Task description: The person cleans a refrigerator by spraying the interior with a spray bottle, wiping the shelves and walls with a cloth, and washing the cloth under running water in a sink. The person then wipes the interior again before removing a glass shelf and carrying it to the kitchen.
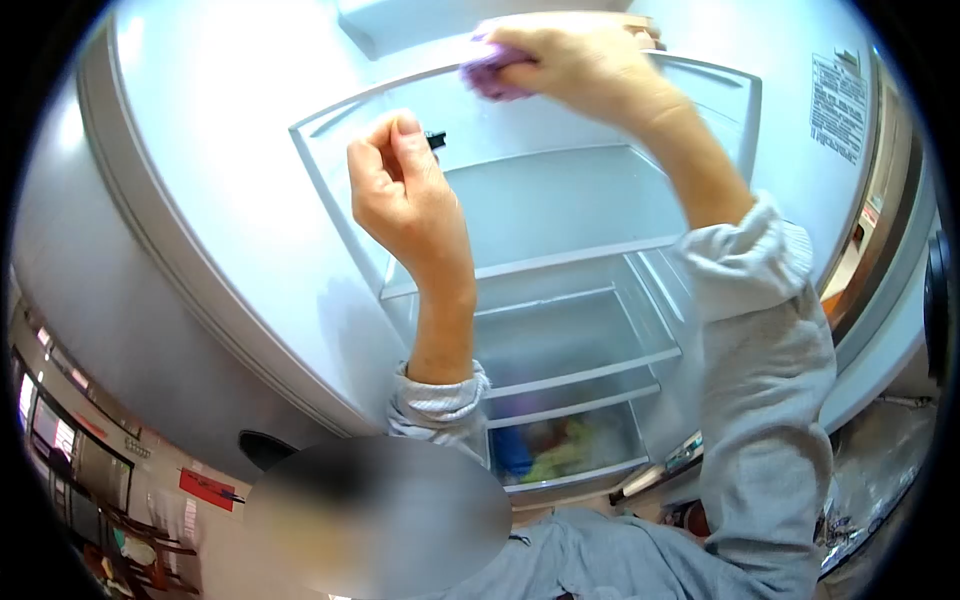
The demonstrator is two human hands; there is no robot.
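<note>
My right hand (580, 75), fingers wrapped round a purple cloth (493, 72), is raised at the top of an open fridge, near the upper glass shelf (400, 85). Some motion blur lies over it. Left of it, my left hand (400, 180) is closed in front of the same shelf, with the thumb against curled fingers. A small black piece (436, 140) shows just behind its fingertips; whether the hand grips that piece is unclear. Below both hands are a middle glass shelf (560, 200) and clear drawers (570, 340).
The lowest drawer (575, 480) holds blue and green items. The fridge door (190, 280) stands at the left, with a label (838, 108) on the right-hand inner surface. A chair (140, 540) and a red item (208, 489) are at the lower left. A blurred round patch covers the bottom centre.
</note>
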